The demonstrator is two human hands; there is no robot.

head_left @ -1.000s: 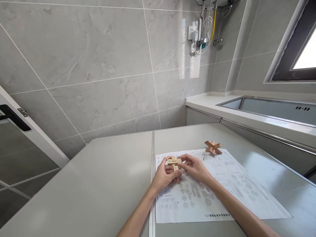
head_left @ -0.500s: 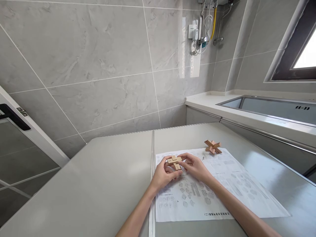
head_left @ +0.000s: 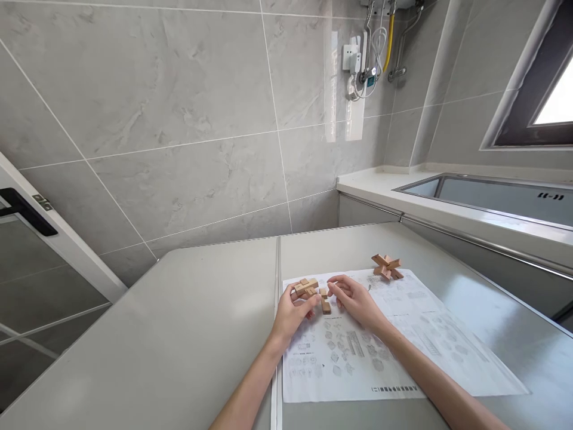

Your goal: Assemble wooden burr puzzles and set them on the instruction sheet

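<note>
My left hand (head_left: pixel 292 309) is closed around joined wooden puzzle pieces (head_left: pixel 306 286), notched bars crossing one another, held over the printed sheet (head_left: pixel 353 382). Just right of them is a separate notched wooden piece (head_left: pixel 326 307), apart from the held ones. It seems to lie on the paper. My right hand (head_left: pixel 353 301) is close beside this piece, its fingers curved with thumb and index apart; I see nothing between them. Farther back, a reddish-brown assembled wooden burr puzzle (head_left: pixel 387 267) stands at the sheet's top edge.
The grey tabletop (head_left: pixel 192 334) has a seam (head_left: pixel 276 382) running along the sheet's left edge. A counter with a sink (head_left: pixel 501 194) is on the right. Behind rises a tiled wall (head_left: pixel 188 131); a door with a black handle (head_left: pixel 27 212) is at left.
The wooden cross held between both hands has come apart. My left hand has moved slightly left with the joined pieces, and one piece now sits separately near my right fingers.
</note>
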